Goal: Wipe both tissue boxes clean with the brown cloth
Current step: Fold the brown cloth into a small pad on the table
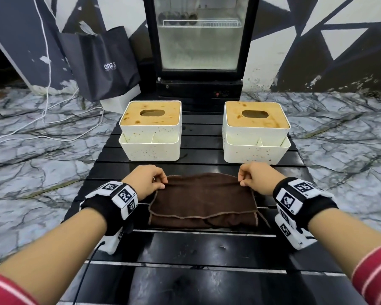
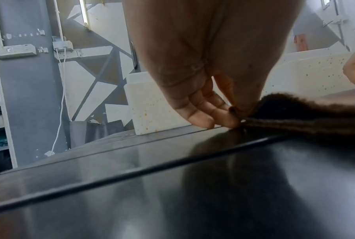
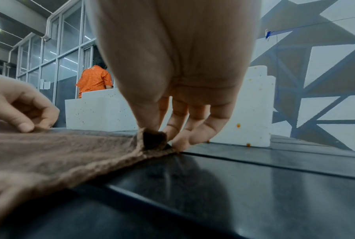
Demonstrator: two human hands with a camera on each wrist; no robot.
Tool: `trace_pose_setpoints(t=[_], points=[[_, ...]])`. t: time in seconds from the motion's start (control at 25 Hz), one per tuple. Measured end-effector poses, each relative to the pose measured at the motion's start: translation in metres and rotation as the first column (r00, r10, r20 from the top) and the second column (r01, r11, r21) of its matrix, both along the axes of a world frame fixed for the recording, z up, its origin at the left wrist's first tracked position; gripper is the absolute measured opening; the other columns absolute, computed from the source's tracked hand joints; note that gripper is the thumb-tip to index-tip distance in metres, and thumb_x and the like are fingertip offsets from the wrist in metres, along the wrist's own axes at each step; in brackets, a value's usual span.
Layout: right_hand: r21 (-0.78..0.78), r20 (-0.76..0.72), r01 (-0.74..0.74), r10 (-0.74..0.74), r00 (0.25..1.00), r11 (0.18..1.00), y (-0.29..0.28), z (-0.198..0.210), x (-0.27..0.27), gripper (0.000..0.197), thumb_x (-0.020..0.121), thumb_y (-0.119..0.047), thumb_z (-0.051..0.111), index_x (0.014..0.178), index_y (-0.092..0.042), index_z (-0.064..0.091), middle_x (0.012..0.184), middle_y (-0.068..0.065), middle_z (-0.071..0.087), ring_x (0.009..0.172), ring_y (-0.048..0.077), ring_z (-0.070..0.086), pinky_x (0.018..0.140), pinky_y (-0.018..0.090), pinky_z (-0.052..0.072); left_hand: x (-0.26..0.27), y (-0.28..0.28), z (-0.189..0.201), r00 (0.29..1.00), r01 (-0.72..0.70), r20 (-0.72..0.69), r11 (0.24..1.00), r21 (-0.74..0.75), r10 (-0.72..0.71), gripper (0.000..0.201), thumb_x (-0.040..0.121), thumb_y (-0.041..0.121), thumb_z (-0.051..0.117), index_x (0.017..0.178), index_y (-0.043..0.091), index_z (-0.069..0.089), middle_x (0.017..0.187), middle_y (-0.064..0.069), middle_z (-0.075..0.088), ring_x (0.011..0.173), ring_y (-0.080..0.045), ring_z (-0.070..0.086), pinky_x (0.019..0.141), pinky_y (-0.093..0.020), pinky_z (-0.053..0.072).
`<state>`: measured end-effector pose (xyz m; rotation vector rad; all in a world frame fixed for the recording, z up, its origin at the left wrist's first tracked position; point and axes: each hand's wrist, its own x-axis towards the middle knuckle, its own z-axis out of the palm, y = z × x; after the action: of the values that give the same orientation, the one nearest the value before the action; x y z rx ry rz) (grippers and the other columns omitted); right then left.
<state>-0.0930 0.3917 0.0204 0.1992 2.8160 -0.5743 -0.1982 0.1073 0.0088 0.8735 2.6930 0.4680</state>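
Note:
A folded brown cloth (image 1: 202, 199) lies flat on the black slatted table (image 1: 198, 247) in front of me. My left hand (image 1: 156, 181) pinches its far left corner (image 2: 237, 111), and my right hand (image 1: 244, 179) pinches its far right corner (image 3: 152, 137). Beyond the cloth stand two white tissue boxes with stained wooden lids: the left box (image 1: 151, 130) and the right box (image 1: 256, 132). Brown specks dot their white sides (image 2: 150, 113) (image 3: 254, 126). Neither hand touches a box.
A black glass-door fridge (image 1: 199, 47) stands behind the table. A dark shopping bag (image 1: 101, 62) and white cables (image 1: 48, 102) lie on the marble floor at the left. A person in an orange shirt (image 3: 95, 80) stands far off.

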Motion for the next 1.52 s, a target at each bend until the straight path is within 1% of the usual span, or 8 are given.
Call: trace_pose_setpoints(t=[0.24,0.36,0.6,0.76,0.92,1.12,1.4,1.52], points=[[0.016,-0.084,-0.006,0.007,0.996,1.000,-0.004,0.009,0.013,0.015,0.083,-0.014,0.062,0.097,-0.018,0.055,0.084,-0.004,0.048,0.080,0.016,0.048,0.075,0.024,0.036,0.003,-0.001,0.007,0.999,-0.024,-0.040,0.998,0.065,0.026,0.016,0.078,0.014,0.073,0.086,0.021,0.060,0.075,0.013,0.049,0.065,-0.003,0.048,0.062,-0.005,0.033],[-0.052,-0.185,-0.036,0.026,0.982,0.998,-0.014,0.018,0.035,0.014,0.079,-0.018,0.067,0.081,-0.023,0.055,0.077,-0.005,0.052,0.071,0.013,0.049,0.072,0.024,0.039,0.020,-0.007,0.016,0.994,0.057,-0.099,0.995,0.086,-0.048,0.015,0.081,0.016,0.070,0.079,0.025,0.059,0.075,0.013,0.049,0.068,-0.005,0.049,0.063,-0.007,0.033],[-0.026,-0.055,-0.131,0.129,0.990,0.991,-0.032,0.010,0.082,0.022,0.072,-0.031,0.073,0.076,-0.030,0.051,0.078,-0.011,0.047,0.082,0.014,0.051,0.079,0.030,0.045,0.064,-0.024,0.015,0.960,0.279,-0.004,0.960,-0.036,-0.279,0.020,0.074,0.028,0.077,0.088,0.017,0.068,0.081,0.011,0.051,0.072,0.004,0.045,0.071,-0.012,0.037],[0.045,-0.026,-0.122,0.124,0.992,0.991,-0.034,-0.001,0.087,0.014,0.077,-0.020,0.069,0.085,-0.022,0.057,0.087,-0.003,0.046,0.084,0.015,0.047,0.080,0.029,0.043,0.066,-0.024,0.011,0.962,0.267,-0.021,0.955,-0.127,-0.271,0.023,0.077,0.022,0.074,0.097,0.012,0.069,0.096,0.003,0.057,0.087,-0.009,0.051,0.077,-0.014,0.035],[0.028,-0.053,-0.062,0.064,0.997,0.998,-0.019,0.004,0.092,0.016,0.080,-0.012,0.065,0.076,-0.021,0.053,0.072,-0.007,0.051,0.078,0.013,0.050,0.063,0.015,0.035,0.065,-0.033,0.015,0.974,0.204,-0.063,0.962,-0.184,-0.219,0.020,0.085,0.020,0.065,0.102,0.010,0.067,0.106,-0.003,0.063,0.099,-0.017,0.057,0.079,-0.016,0.034],[0.063,-0.022,-0.083,0.085,0.996,0.995,-0.027,-0.003,0.102,0.011,0.082,-0.008,0.061,0.092,-0.010,0.062,0.071,-0.009,0.047,0.080,0.013,0.049,0.067,0.018,0.033,0.076,-0.037,0.011,0.969,0.211,-0.072,0.940,-0.269,-0.238,0.022,0.088,0.021,0.061,0.108,0.012,0.064,0.110,-0.005,0.060,0.104,-0.018,0.055,0.079,-0.016,0.032],[-0.071,0.036,-0.142,0.145,0.989,0.987,-0.037,0.007,0.156,0.020,0.080,-0.010,0.063,0.076,-0.027,0.052,0.065,-0.013,0.052,0.060,0.000,0.049,0.057,0.005,0.036,0.120,-0.064,0.019,0.932,0.331,-0.060,0.908,-0.257,-0.357,0.018,0.089,0.022,0.059,0.104,0.015,0.063,0.103,0.004,0.057,0.099,-0.014,0.055,0.079,-0.017,0.034],[-0.101,0.018,-0.181,0.184,0.983,0.978,-0.044,0.018,0.186,0.028,0.081,-0.011,0.061,0.071,-0.034,0.049,0.063,-0.012,0.054,0.061,-0.008,0.051,0.061,0.006,0.036,0.143,-0.082,0.019,0.917,0.393,-0.002,0.907,-0.149,-0.398,0.012,0.087,0.022,0.060,0.098,0.016,0.062,0.084,0.018,0.044,0.081,0.003,0.048,0.073,-0.007,0.029]])
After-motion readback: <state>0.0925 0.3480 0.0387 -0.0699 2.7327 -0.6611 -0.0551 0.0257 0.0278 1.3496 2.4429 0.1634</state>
